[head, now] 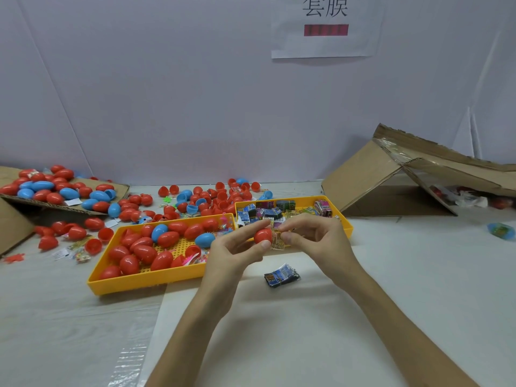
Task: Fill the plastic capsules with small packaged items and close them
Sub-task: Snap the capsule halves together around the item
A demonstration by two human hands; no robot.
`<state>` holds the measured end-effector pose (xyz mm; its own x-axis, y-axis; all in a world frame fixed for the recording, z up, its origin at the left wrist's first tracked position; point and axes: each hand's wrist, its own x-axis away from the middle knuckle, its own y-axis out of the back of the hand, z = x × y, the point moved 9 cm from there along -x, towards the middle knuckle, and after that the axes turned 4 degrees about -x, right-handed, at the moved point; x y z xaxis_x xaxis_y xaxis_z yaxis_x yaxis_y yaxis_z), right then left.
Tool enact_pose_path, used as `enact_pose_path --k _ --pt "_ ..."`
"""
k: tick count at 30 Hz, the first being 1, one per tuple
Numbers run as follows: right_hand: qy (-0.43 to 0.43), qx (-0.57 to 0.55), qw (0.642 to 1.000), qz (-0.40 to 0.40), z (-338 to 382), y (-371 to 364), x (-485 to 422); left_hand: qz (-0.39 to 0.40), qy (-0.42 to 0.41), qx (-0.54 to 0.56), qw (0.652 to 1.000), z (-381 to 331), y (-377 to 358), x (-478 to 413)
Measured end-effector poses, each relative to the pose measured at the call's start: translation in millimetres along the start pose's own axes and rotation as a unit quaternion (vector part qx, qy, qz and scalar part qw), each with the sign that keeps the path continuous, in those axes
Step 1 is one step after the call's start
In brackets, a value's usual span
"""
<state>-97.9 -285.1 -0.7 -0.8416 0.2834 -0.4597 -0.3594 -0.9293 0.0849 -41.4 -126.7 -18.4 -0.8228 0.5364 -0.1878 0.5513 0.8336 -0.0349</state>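
Left hand (237, 247) fingers curled round red capsule half (263, 236); right hand (312, 233) fingers pinch yellow packet (277, 241) against it.

Illumination: bright, diffuse, overhead. Soft shadow lies under the yellow plastic tray (145, 283). Glossy red egg-shaped plastic capsules (145, 254) show small highlights. Frame edges bow; fine detail is soft.
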Motion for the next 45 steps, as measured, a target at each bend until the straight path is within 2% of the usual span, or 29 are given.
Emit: enact_pose_path --k 5,17,23,26,30,32,35,37,45 --pt "0.014 0.014 1.000 0.002 2 -2 0 -0.020 -0.013 -0.051 0.998 -1 4 -2" --pt "0.017 0.029 0.999 0.016 -1 -5 0 -0.023 -0.027 -0.081 0.996 -2 2 -1" --pt "0.022 0.057 0.998 0.006 1 -4 0 -0.026 -0.033 -0.084 0.996 -4 1 -1" --pt "0.053 0.094 0.994 -0.017 8 -3 2 -0.035 -0.016 -0.069 0.997 2 2 -1" --pt "0.154 0.139 0.975 -0.082 27 0 11 -0.055 0.014 -0.027 0.998 8 8 -2" --pt "0.193 0.162 0.963 -0.091 34 -4 15 -0.056 0.029 0.054 0.997 9 10 -2" --pt "0.224 0.198 0.951 -0.075 36 -15 21 -0.034 0.060 0.212 0.975 11 5 0" --pt "0.237 0.206 0.947 -0.069 36 -21 25 -0.015 0.079 0.260 0.962 12 -1 2" --pt "0.267 0.238 0.928 -0.106 43 -26 34 0.002 0.105 0.289 0.952 17 -11 5"
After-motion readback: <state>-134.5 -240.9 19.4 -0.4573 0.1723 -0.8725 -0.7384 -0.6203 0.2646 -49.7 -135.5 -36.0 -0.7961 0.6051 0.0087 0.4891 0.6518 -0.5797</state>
